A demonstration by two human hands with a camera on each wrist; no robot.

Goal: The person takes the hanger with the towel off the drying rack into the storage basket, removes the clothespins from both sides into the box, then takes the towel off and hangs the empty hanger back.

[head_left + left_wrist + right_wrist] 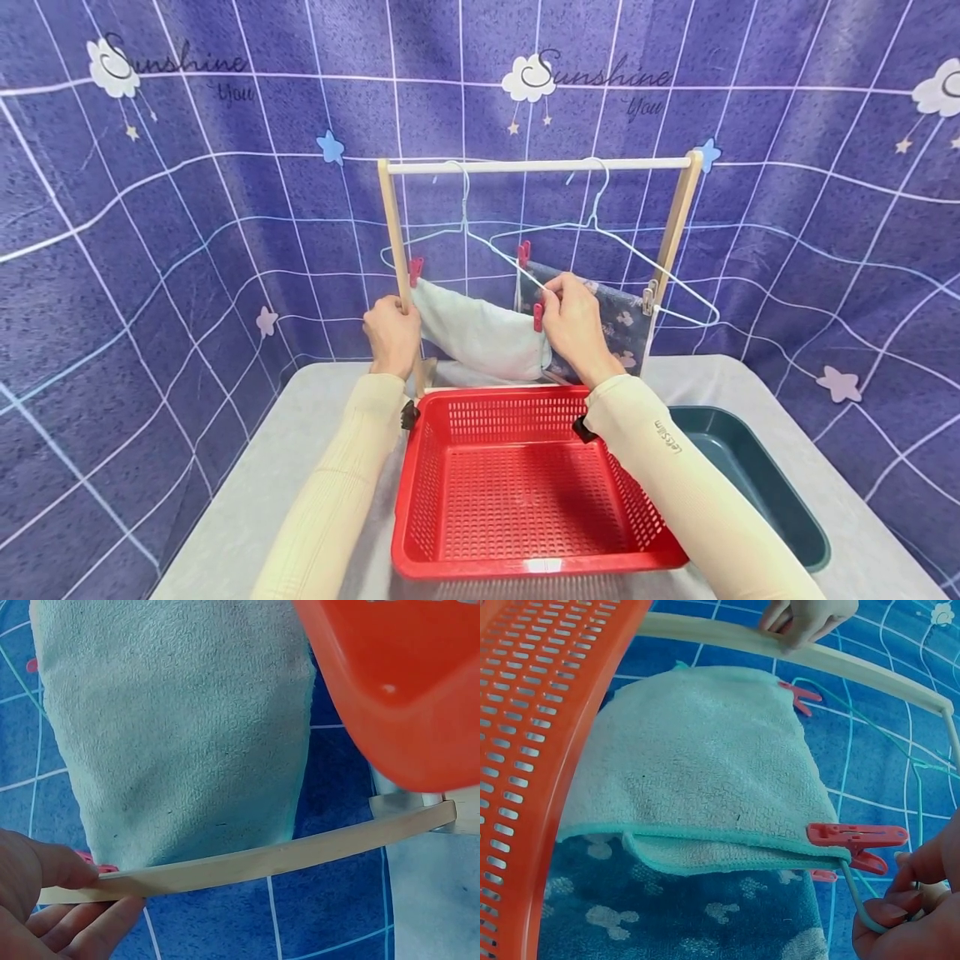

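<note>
My left hand [393,333] grips the left wooden post [247,860] of a small drying rack, thumb on one side and fingers on the other in the left wrist view. With my right hand [576,329] I pinch the right end of a light blue wire hanger [861,904], which hooks over the rack's white rail [525,166]. A folded pale towel [476,327] hangs from this hanger. Red clothespins [855,836] clip its two upper corners. Behind it, a dark blue patterned towel [621,312] hangs from a second hanger [686,293], partly covered by my right hand.
A red perforated basket [540,568] stands on the table [300,433] in front of the rack, beneath my forearms. To its right lies a dark green basin [780,475], partly behind my right sleeve. A blue grid-patterned curtain [225,125] surrounds the table.
</note>
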